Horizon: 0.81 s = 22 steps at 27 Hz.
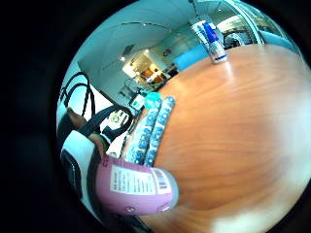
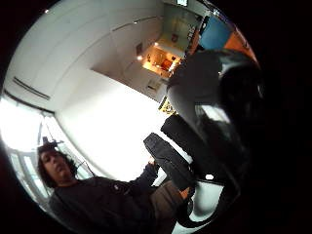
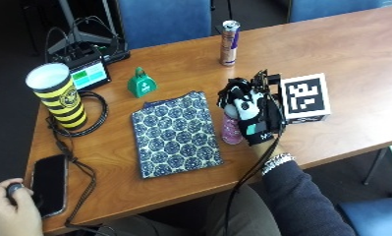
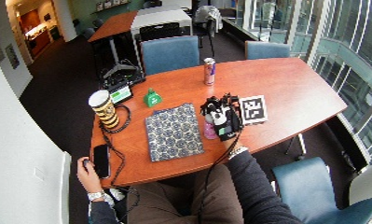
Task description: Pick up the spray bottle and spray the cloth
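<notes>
Mostly we see the right hand covering the pink spray bottle, fingers curled around its top, so the nozzle is hidden. It stands on the tabletop just beside the patterned cloth.

My grip is wrapped round the pink spray bottle, which stands just beside the patterned cloth on the bench. Between bottle and cloth only a narrow strip of wood shows. Beyond the cloth a green bell and a tall can stand upright, with bare wood between them. A striped cup and cables crowd the far-left side.
</notes>
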Available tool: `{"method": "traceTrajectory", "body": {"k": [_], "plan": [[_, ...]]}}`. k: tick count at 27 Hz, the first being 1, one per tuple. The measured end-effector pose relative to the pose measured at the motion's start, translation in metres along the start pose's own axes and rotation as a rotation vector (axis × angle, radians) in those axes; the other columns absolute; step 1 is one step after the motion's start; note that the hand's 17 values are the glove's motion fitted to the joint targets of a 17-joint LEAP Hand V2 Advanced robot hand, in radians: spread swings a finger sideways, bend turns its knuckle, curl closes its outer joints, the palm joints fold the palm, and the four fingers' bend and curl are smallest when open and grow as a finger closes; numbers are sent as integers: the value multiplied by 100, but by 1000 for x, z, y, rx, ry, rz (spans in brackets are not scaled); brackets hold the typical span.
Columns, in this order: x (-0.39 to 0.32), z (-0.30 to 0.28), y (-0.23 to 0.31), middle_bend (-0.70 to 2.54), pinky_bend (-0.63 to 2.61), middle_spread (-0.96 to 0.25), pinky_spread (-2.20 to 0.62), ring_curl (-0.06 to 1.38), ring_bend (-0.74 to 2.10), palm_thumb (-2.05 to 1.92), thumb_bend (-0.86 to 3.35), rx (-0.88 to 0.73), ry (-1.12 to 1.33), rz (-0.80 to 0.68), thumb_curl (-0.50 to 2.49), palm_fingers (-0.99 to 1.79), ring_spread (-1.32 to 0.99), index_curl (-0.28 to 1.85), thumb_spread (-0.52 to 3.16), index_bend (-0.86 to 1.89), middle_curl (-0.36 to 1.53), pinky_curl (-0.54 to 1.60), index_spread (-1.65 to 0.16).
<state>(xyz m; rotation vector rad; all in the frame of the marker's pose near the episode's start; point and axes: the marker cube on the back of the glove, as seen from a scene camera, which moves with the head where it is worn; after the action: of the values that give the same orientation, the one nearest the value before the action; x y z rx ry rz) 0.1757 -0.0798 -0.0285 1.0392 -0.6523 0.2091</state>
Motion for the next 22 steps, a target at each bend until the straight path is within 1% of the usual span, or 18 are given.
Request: {"method": "traceTrajectory", "body": {"k": [4,7,14,17,22], "plan": [[3,-4,9,53,38,-22,-28,44,58,38,-2,31,-4,9,22,146,-21,52,118,37,51,36,-27],[9,-7,15,55,39,-22,-30,44,59,38,-2,21,-2,16,22,146,-21,53,118,38,51,36,-27],[29,-19,32,58,42,-22,-31,45,61,36,-2,-109,45,105,22,143,-20,55,118,39,52,37,-27],[20,-27,24,58,43,-22,-31,45,62,36,-2,-158,100,105,22,140,-20,55,119,39,52,38,-27],[-14,-35,-10,57,44,-22,-31,46,63,35,-2,-223,209,28,21,140,-19,56,118,39,51,38,-27]]}}
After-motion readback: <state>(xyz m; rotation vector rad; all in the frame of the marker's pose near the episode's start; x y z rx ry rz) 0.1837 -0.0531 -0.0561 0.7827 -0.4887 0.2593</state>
